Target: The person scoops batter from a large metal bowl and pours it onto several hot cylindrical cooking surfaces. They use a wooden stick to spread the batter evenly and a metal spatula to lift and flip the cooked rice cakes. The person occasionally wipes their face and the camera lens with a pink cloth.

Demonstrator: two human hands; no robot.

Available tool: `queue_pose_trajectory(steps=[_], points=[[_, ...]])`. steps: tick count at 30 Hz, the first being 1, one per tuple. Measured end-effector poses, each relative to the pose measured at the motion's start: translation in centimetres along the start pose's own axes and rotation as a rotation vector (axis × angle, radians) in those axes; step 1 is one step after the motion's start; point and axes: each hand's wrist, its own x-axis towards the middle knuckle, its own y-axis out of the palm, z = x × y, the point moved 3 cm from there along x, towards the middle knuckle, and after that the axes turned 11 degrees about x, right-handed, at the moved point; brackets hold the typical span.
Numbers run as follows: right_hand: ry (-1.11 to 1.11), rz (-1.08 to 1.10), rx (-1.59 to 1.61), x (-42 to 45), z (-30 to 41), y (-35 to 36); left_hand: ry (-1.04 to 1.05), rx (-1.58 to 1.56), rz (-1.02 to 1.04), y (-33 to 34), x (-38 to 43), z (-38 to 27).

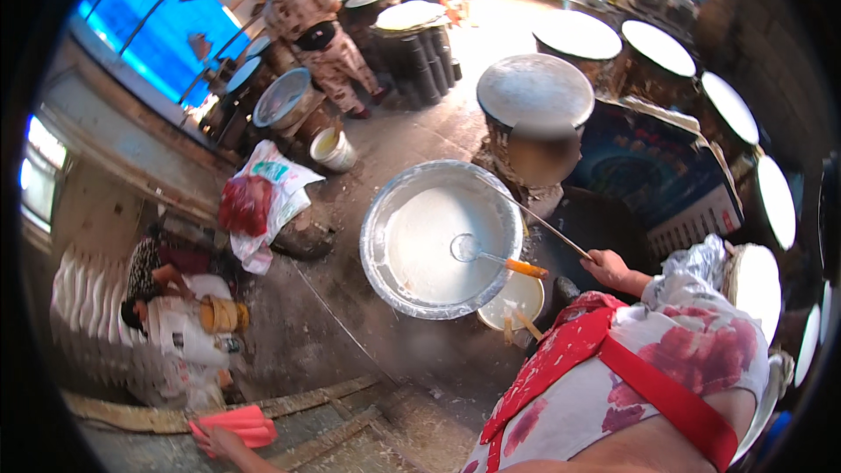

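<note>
My right hand (606, 268) grips a long thin stick (552, 226), whose far end reaches over the rim of a large metal basin (376, 236). The basin holds whitish liquid (420, 236). A ladle with an orange handle (525, 269) lies across the basin's near rim, its round bowl at the liquid. Beside and partly under the rim stands a pale bucket (525, 295) with wooden pieces at its edge. Far off at the lower left, my left hand (222, 441) is closed on a pink ridged bundle (243, 426), above a wooden rail.
Round pale-topped drums (577, 34) curve along the right; another lidded drum (535, 89) stands beyond the basin. A person (315, 33) stands at the back. Another person (177, 322) bends at the left by a yellow container (217, 314). A bag with red contents (246, 205) and a white bucket (333, 150) stand left.
</note>
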Motion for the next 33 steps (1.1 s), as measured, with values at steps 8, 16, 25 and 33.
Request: queue_pose_trajectory(steps=[8,16,25,33], points=[[-0.070,0.082,-0.040,1.3,0.5,-0.7,0.070,-0.119,0.024,-5.6,-2.3,-1.4],[-0.083,0.183,-0.066,7.1,-2.4,-0.4,0.628,-1.097,0.094,-17.1,-18.0,-19.4],[0.153,0.194,-0.189,10.0,-15.4,-9.1,0.717,-1.384,1.789,-29.8,-45.4,-41.6],[-0.062,0.892,-0.507,16.1,-18.8,-4.6,0.155,-1.881,2.123,-36.5,-54.7,-49.2]])
